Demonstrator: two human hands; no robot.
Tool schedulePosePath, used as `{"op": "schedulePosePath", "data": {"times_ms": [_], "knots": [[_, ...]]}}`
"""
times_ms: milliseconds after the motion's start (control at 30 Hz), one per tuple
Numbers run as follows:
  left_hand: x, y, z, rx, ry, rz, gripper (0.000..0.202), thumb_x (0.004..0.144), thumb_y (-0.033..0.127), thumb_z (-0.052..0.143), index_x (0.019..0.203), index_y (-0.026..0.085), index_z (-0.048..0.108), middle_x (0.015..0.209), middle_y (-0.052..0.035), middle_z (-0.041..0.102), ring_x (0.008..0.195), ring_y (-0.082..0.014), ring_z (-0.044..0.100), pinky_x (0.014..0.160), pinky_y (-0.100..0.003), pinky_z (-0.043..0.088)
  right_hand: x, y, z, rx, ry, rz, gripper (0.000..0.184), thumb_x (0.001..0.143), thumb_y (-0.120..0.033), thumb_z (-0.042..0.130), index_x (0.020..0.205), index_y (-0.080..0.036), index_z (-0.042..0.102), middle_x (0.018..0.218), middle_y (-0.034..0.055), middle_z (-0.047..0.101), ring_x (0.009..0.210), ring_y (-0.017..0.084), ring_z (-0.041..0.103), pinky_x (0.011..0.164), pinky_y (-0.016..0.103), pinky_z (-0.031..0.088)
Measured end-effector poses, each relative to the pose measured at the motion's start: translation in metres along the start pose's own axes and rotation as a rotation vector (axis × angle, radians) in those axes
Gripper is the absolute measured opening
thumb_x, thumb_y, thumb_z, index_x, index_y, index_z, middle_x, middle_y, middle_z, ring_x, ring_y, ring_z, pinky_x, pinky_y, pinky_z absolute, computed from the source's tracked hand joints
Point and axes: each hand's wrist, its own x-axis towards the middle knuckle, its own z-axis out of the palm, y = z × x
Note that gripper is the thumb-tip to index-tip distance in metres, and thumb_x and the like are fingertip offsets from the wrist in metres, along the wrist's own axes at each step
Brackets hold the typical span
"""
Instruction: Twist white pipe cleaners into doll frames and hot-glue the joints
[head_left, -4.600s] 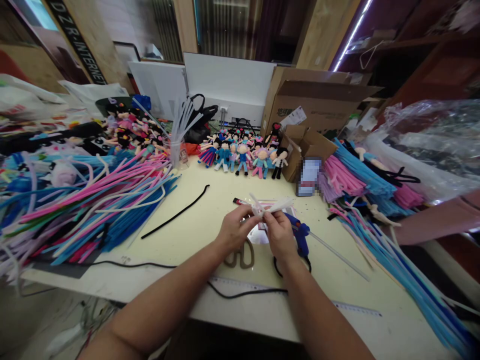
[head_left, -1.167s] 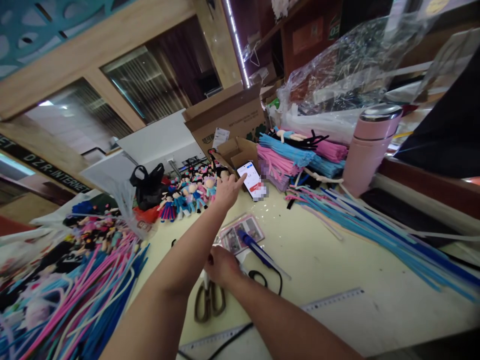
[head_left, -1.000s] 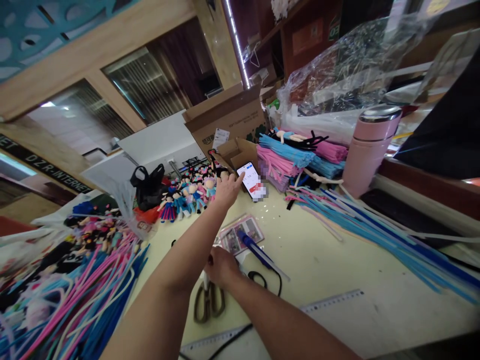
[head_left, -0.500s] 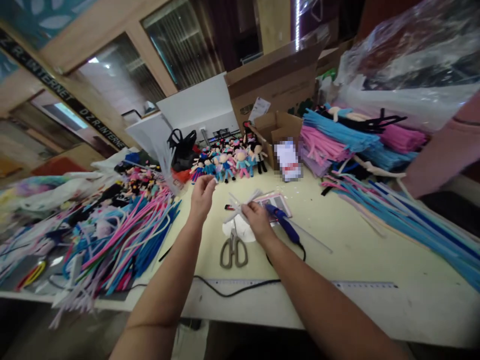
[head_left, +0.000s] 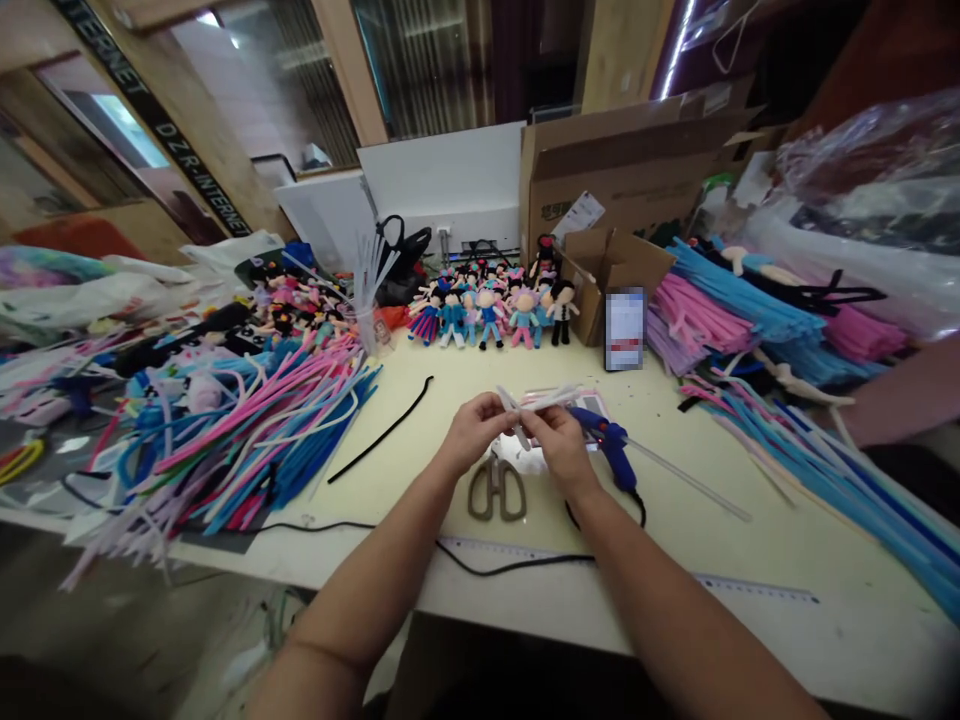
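Note:
My left hand (head_left: pixel 478 432) and my right hand (head_left: pixel 559 447) meet over the middle of the table, fingertips pinched together on white pipe cleaners (head_left: pixel 556 397). The pieces cross between the fingers; one end points up and others reach out to the right. Just below lie grey-handled scissors (head_left: pixel 496 492), their blades pointing away over a bright white patch. Beside my right hand rests a blue glue gun (head_left: pixel 616 455) with a clear glue stick (head_left: pixel 694 482) behind it. Part of a pink-edged flat item (head_left: pixel 598 402) shows under the glue gun.
Bundles of coloured pipe cleaners (head_left: pixel 262 430) cover the left; more strips (head_left: pixel 817 450) lie right. Small dolls (head_left: pixel 487 318) stand at the back beside a cardboard box (head_left: pixel 619 262) and a phone (head_left: pixel 625 330). A black pipe cleaner (head_left: pixel 382 432), a cord (head_left: pixel 510 568) and a ruler (head_left: pixel 757 588) lie nearer.
My left hand has come down and right to join my right hand at the white pipe cleaners. The head view has shifted, and the black pipe cleaner on the left now shows fully.

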Motion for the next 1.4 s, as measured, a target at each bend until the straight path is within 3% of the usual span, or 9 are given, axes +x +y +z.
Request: {"op": "schedulePosePath", "data": {"times_ms": [267,400,600,833,1067,1167,1267,1400], "knots": [[-0.003,-0.006,-0.002,0.023,-0.071,0.026,0.023,0.073,0.034,0.065,0.081,0.012,0.062,0.069,-0.0018,0.060,0.065,-0.0120,0.057,0.064,-0.025,0.045,0.006,0.009,-0.006,-0.073,0.014,-0.027,0.024,0.067,-0.037,0.070,0.075,-0.016,0.062,0.068,0.0004,0.064,0.063,0.014,0.057,0.061,0.027,0.044],[-0.007,-0.007,0.002,0.094,-0.030,0.084,0.020,0.075,0.032,0.062,0.086,0.015,0.062,0.078,-0.0029,0.063,0.071,-0.0138,0.058,0.068,-0.027,0.046,0.004,0.007,-0.005,-0.054,0.035,-0.040,0.022,0.068,-0.034,0.069,0.078,-0.017,0.062,0.071,-0.0005,0.064,0.064,0.013,0.057,0.063,0.026,0.044],[-0.014,-0.007,0.005,0.470,0.100,0.257,0.015,0.080,0.029,0.057,0.091,0.020,0.063,0.085,-0.0033,0.066,0.080,-0.0167,0.060,0.074,-0.028,0.045,0.003,0.008,-0.003,-0.035,0.052,-0.048,0.022,0.070,-0.035,0.067,0.079,-0.016,0.062,0.074,0.0012,0.065,0.067,0.014,0.057,0.065,0.027,0.045],[-0.017,-0.007,0.006,0.856,0.162,0.500,0.012,0.085,0.026,0.051,0.089,0.021,0.061,0.088,-0.0044,0.067,0.085,-0.0176,0.059,0.077,-0.031,0.041,0.002,0.005,0.000,-0.029,0.044,-0.049,0.020,0.071,-0.037,0.065,0.077,-0.017,0.064,0.070,-0.0002,0.063,0.071,0.015,0.057,0.071,0.028,0.044],[-0.017,-0.006,0.006,1.011,0.158,0.603,0.018,0.087,0.023,0.046,0.092,0.021,0.062,0.092,-0.0058,0.067,0.090,-0.0167,0.059,0.079,-0.031,0.039,0.002,0.011,-0.002,-0.047,0.035,-0.009,0.026,0.072,-0.043,0.064,0.072,-0.017,0.060,0.064,-0.0006,0.057,0.060,0.012,0.050,0.060,0.025,0.040],[-0.018,-0.004,0.007,0.988,0.153,0.617,0.019,0.087,0.022,0.046,0.092,0.021,0.064,0.092,-0.0060,0.067,0.091,-0.0174,0.059,0.080,-0.032,0.038,0.004,0.014,-0.004,-0.046,0.017,0.000,0.028,0.073,-0.044,0.063,0.073,-0.016,0.061,0.065,0.0006,0.057,0.061,0.013,0.049,0.060,0.025,0.041],[-0.018,-0.001,0.005,0.772,0.128,0.552,0.017,0.084,0.025,0.050,0.092,0.020,0.064,0.094,-0.0055,0.067,0.092,-0.0180,0.059,0.082,-0.032,0.039,0.006,0.014,-0.006,-0.040,0.005,0.001,0.028,0.073,-0.044,0.063,0.074,-0.016,0.060,0.067,0.0012,0.057,0.062,0.013,0.050,0.060,0.025,0.042],[-0.013,0.002,-0.003,0.259,0.175,0.208,0.033,0.087,0.039,0.039,0.083,0.017,0.064,0.083,-0.0058,0.066,0.077,-0.0161,0.059,0.069,-0.028,0.043,0.007,0.009,-0.009,0.019,-0.007,-0.052,0.025,0.072,-0.041,0.064,0.082,-0.018,0.058,0.072,-0.0003,0.058,0.068,0.014,0.053,0.067,0.026,0.043]]}}
